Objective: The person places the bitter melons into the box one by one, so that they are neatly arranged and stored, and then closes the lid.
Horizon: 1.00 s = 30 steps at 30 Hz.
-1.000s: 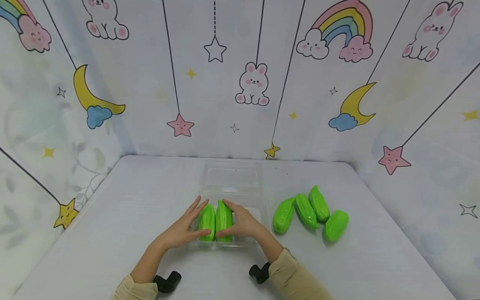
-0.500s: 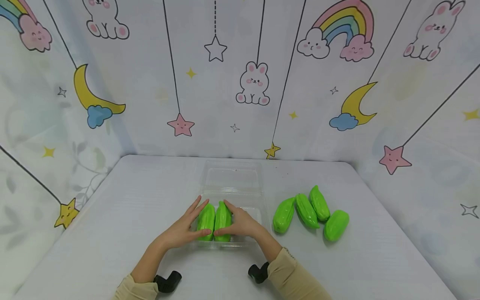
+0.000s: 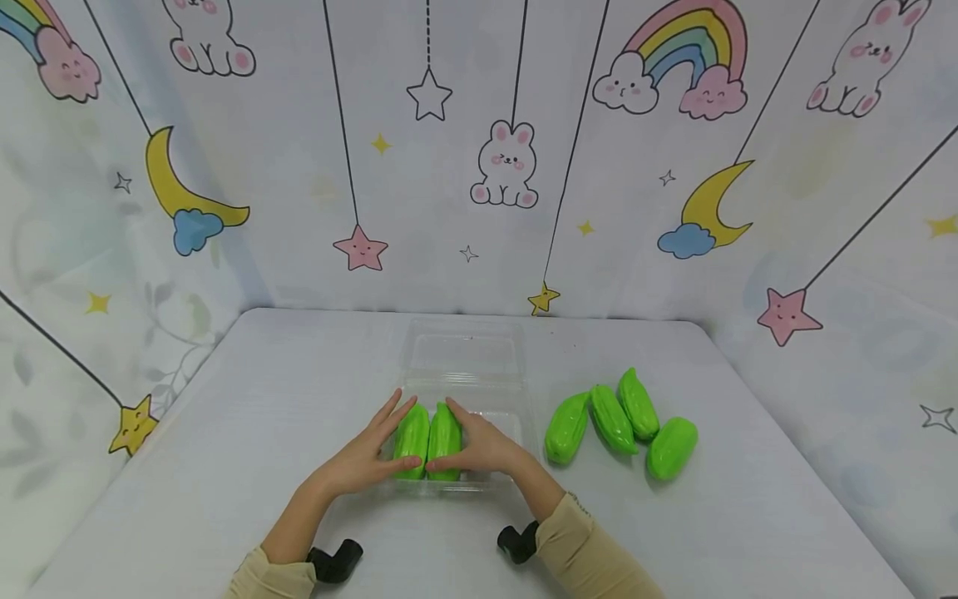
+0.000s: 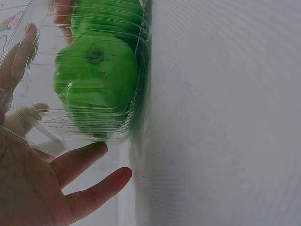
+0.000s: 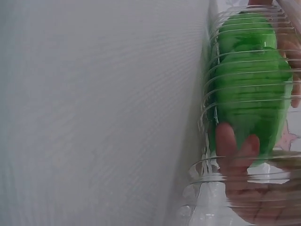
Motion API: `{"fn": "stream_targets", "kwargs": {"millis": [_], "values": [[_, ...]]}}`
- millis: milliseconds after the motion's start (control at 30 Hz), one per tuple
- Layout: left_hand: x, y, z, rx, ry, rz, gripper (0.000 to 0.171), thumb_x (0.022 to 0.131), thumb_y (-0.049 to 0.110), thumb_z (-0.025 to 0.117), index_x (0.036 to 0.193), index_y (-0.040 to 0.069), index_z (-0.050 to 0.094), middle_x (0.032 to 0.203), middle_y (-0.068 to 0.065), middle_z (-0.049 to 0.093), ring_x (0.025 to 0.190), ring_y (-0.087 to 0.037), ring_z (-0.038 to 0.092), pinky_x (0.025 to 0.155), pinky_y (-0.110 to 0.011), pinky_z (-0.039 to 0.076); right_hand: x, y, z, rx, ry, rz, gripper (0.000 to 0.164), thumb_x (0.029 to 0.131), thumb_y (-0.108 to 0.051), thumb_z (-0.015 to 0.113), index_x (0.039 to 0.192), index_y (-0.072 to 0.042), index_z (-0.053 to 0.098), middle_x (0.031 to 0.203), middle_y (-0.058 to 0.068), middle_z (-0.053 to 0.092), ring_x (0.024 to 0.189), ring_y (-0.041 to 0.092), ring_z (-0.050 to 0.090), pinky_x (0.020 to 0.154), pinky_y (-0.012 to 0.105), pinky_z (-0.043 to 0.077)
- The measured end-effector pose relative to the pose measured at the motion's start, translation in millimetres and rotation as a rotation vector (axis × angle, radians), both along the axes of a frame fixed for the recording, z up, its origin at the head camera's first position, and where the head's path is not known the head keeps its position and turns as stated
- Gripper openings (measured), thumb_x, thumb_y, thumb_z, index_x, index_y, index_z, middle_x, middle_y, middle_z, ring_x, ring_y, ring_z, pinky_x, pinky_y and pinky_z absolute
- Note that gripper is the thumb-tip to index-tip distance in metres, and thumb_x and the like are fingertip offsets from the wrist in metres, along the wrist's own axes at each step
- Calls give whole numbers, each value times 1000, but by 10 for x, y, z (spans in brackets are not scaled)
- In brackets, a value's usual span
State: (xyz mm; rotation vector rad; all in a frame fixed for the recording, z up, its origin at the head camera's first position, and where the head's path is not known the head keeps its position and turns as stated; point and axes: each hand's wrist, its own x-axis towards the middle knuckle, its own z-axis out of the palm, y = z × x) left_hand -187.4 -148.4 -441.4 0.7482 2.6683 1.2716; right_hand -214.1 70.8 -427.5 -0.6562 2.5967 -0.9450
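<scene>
Two glossy, elongated green fruit pieces with ridged sides lie side by side in a clear plastic box (image 3: 512, 426), its lid folded back. My right hand (image 3: 486, 448) grips the right green fruit (image 3: 445, 434) lengthwise, index finger at its pointed tip and thumb at the near end. My left hand (image 3: 361, 459) is spread along the box's left side, thumb over the near end of the left green fruit (image 3: 411, 439). In the left wrist view, straight fingers (image 4: 84, 162) stay outside the wall. The right wrist view shows curled fingers (image 5: 235, 155) against the fruit through the plastic.
To the right of the box, several more green fruits (image 3: 614, 423) lie loose on the white table (image 3: 299, 358). The clear lid (image 3: 464, 353) lies flat behind the box. A printed backdrop (image 3: 449, 166) rises behind the table's far edge.
Between one second and half a second ago, the two green fruits shifted slightly left in the box, the right hand with them. Since then, both hands have held almost still.
</scene>
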Motion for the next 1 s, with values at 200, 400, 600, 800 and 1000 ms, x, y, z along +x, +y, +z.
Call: {"fn": "stream_targets", "kwargs": {"millis": [200, 400, 600, 800, 1000], "values": [[-3, 3, -3, 7, -7, -4, 84, 84, 41, 64, 147, 13, 18, 152, -16, 0, 134, -42, 12, 95, -64, 27, -3, 27, 19, 2, 1, -14, 98, 73, -51, 71, 146, -9, 21, 142, 15, 36, 127, 34, 37, 94, 52, 37], [-1, -6, -19, 2, -11, 0, 85, 83, 42, 64, 148, 14, 17, 152, -15, -1, 135, -41, 11, 95, -65, 26, -2, 73, 52, -12, 10, -30, 97, 74, -54, 68, 147, -12, 21, 139, 18, 39, 125, 36, 39, 91, 55, 39], [17, -3, -11, 9, -11, -3, 84, 84, 40, 65, 148, 14, 17, 152, -16, -1, 134, -43, 10, 94, -65, 26, 7, 118, 93, -22, 25, -39, 98, 73, -53, 70, 147, -12, 21, 136, 20, 42, 122, 36, 41, 90, 55, 39], [11, -9, -17, 6, -10, 1, 83, 84, 41, 64, 148, 19, 16, 152, -15, -1, 134, -42, 11, 93, -64, 28, 11, 163, 133, -36, 33, -57, 99, 70, -53, 72, 147, -15, 21, 135, 21, 42, 122, 38, 40, 89, 56, 39], [3, -19, -17, 11, -23, 4, 84, 83, 41, 65, 148, 18, 17, 153, -12, -1, 135, -39, 10, 95, -63, 28, 2, 232, 146, -43, 41, -76, 102, 68, -54, 74, 147, -16, 22, 134, 21, 42, 109, 34, 52, 84, 52, 44]]}}
